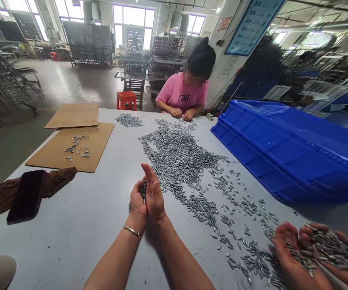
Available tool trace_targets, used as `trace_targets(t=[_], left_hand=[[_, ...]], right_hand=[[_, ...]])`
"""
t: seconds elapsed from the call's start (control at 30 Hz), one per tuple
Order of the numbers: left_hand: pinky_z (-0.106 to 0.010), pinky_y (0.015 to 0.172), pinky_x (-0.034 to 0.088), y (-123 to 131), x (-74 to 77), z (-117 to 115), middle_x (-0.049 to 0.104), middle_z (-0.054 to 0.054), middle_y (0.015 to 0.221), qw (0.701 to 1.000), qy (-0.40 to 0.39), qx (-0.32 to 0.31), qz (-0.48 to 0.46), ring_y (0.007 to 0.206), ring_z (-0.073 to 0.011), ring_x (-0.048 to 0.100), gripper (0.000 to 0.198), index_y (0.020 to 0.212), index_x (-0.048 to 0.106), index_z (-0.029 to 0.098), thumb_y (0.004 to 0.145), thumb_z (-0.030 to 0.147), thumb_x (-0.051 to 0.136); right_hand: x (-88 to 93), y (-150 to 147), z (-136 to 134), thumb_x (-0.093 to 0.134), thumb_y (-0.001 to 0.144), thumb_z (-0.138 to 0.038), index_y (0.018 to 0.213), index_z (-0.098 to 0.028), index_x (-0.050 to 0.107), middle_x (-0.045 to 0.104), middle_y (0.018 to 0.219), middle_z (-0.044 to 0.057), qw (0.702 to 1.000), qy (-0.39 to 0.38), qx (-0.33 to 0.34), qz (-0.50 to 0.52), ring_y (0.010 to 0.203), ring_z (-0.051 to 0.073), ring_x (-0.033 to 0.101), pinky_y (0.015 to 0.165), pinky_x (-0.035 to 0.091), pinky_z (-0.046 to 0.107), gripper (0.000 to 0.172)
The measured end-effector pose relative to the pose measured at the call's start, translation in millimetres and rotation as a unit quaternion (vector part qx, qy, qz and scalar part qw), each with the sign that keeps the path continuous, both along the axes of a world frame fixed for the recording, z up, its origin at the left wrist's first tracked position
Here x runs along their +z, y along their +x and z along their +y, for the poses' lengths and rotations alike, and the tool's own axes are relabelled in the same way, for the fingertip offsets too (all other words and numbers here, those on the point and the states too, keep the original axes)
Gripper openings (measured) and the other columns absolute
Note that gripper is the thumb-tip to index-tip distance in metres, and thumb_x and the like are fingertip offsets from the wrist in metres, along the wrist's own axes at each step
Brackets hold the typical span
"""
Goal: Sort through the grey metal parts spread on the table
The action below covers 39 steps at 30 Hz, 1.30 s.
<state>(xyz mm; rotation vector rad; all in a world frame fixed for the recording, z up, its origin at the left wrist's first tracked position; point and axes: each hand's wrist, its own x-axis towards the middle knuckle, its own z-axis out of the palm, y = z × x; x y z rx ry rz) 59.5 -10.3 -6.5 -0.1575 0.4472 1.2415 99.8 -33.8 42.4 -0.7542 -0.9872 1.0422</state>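
My left hand [137, 198] and my right hand [156, 199] are pressed together over the white table, cupping small silver metal pieces [144, 188] between them. The fingers of the right hand stand up along the side of the handful, while the left hand curls under it. A silver bangle [132, 230] circles my left wrist. Just beyond my hands spreads a large heap of the same oval metal pieces [177, 155]. It thins into a scattered trail toward the lower right. How many pieces I hold is hidden by my fingers.
Another person's cupped hands [319, 249] hold metal pieces at lower right. A person in a pink shirt [183, 90] works across the table. Blue crates [288, 149] line the right side. Cardboard sheets [56, 151], a phone [27, 196] and brown cloth [59, 180] lie left.
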Motion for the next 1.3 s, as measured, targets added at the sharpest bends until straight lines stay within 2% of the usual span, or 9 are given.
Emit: trace_targets(t=[0.13,0.3,0.43,0.57,0.67,0.73,0.97,1.13,1.3], left_hand=[[-0.036,0.092,0.055,-3.0,2.7,0.6,0.074,-0.011,0.095,0.999,-0.015,0.01,-0.03,0.094,-0.021,0.07,0.024,0.095,0.071,0.012,0.089,0.021,0.05],[-0.042,0.092,0.055,-10.5,5.3,4.6,0.072,-0.013,0.1,0.997,-0.009,0.041,-0.059,0.104,-0.0241,0.068,0.025,0.1,0.069,0.013,0.091,0.02,0.047],[-0.043,0.094,0.055,-15.8,7.5,7.2,0.071,-0.014,0.106,0.997,-0.015,0.06,-0.051,0.112,-0.0262,0.064,0.026,0.107,0.068,0.013,0.09,0.021,0.05],[-0.044,0.097,0.053,-22.2,8.8,10.5,0.07,-0.014,0.112,0.996,-0.001,0.08,-0.041,0.116,-0.0271,0.062,0.028,0.11,0.067,0.012,0.091,0.022,0.05],[-0.043,0.096,0.053,-26.4,8.4,13.4,0.07,-0.013,0.111,0.996,0.015,0.083,-0.015,0.113,-0.0259,0.064,0.029,0.111,0.067,0.012,0.092,0.025,0.049],[-0.042,0.096,0.053,-28.0,7.6,14.9,0.07,-0.013,0.11,0.996,0.021,0.084,0.002,0.111,-0.0249,0.065,0.03,0.11,0.067,0.012,0.093,0.027,0.048],[-0.035,0.101,0.048,-30.7,7.6,15.3,0.07,-0.012,0.113,0.996,0.052,0.062,0.042,0.108,-0.02,0.065,0.036,0.117,0.066,0.013,0.094,0.029,0.044],[-0.04,0.107,0.043,-28.5,12.0,12.6,0.068,-0.011,0.119,0.996,0.068,0.051,0.035,0.117,-0.021,0.061,0.038,0.124,0.064,0.017,0.094,0.026,0.042],[-0.041,0.105,0.045,-23.5,13.5,11.4,0.067,-0.012,0.121,0.996,0.074,0.056,0.018,0.121,-0.0235,0.058,0.038,0.123,0.064,0.016,0.093,0.03,0.045]], right_hand=[[3.2,5.8,5.3,0.033,0.093,-0.061,0.133,-0.027,0.054,0.047,0.148,0.003,0.996,0.026,-0.027,0.078,0.142,0.021,0.036,0.121,0.019,0.046,0.056],[-7.4,20.2,21.7,0.034,0.091,-0.062,0.117,-0.025,0.062,0.056,0.139,0.006,0.971,-0.067,-0.079,0.214,0.136,0.021,0.045,0.117,0.028,0.045,0.054],[-28.1,23.9,29.3,0.037,0.089,-0.063,0.111,-0.025,0.065,0.061,0.132,0.006,0.958,-0.142,-0.083,0.235,0.131,0.019,0.05,0.114,0.034,0.042,0.052],[-40.0,24.7,28.1,0.052,0.087,-0.051,0.115,-0.024,0.063,0.061,0.129,0.007,0.978,-0.143,-0.148,0.048,0.129,0.02,0.049,0.114,0.032,0.043,0.041],[-39.5,28.3,26.5,0.065,0.08,-0.043,0.117,-0.023,0.063,0.052,0.14,0.009,0.953,-0.106,-0.229,-0.166,0.139,0.025,0.033,0.117,0.021,0.05,0.042],[-37.0,29.5,25.7,0.066,0.08,-0.04,0.117,-0.022,0.063,0.051,0.14,0.011,0.937,-0.085,-0.254,-0.226,0.139,0.026,0.033,0.117,0.019,0.053,0.041],[-31.1,11.5,18.2,0.069,0.078,-0.028,0.104,-0.029,0.073,0.06,0.127,0.006,0.976,-0.006,-0.052,-0.212,0.124,0.024,0.048,0.114,0.03,0.044,0.026],[-38.4,3.3,19.7,0.06,0.083,-0.027,0.1,-0.025,0.073,0.061,0.125,0.006,0.99,-0.043,-0.083,-0.11,0.122,0.021,0.051,0.115,0.031,0.042,0.021],[-42.5,-0.8,25.4,0.061,0.082,-0.031,0.114,-0.022,0.065,0.065,0.125,0.006,0.978,-0.147,-0.052,0.137,0.119,0.02,0.057,0.111,0.039,0.043,0.034]])
